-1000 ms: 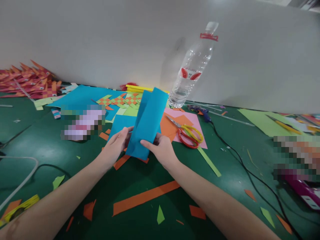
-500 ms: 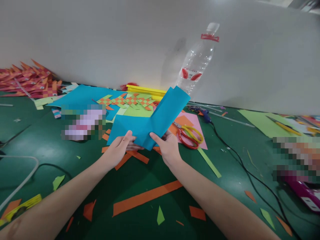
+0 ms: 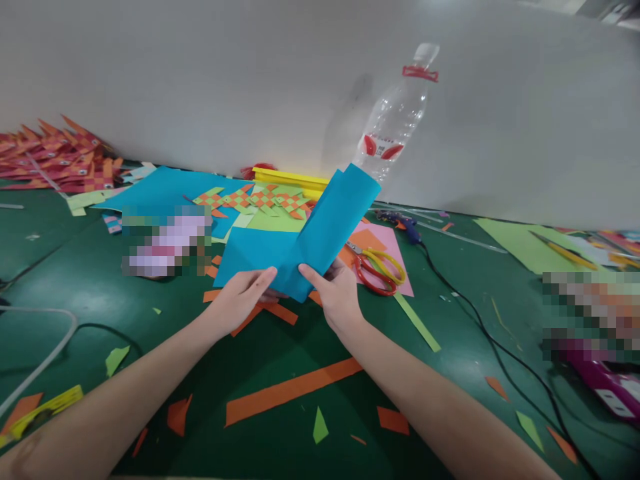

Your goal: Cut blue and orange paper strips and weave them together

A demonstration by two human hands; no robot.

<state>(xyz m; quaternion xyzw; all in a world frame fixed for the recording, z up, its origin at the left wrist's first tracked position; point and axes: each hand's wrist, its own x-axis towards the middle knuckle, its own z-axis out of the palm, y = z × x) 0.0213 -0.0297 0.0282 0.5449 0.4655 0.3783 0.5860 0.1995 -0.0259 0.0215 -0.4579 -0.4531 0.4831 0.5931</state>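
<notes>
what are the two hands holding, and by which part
A folded blue paper. The left hand pinches the near edge of its flat half; the right hand pinches the near end of the raised half, beside the fold.

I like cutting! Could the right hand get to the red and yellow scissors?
Probably yes. The red and yellow scissors lie uncovered on the pink paper sheet just beside the right hand, with nothing between; but that hand is pinching the folded blue paper sheet.
</notes>
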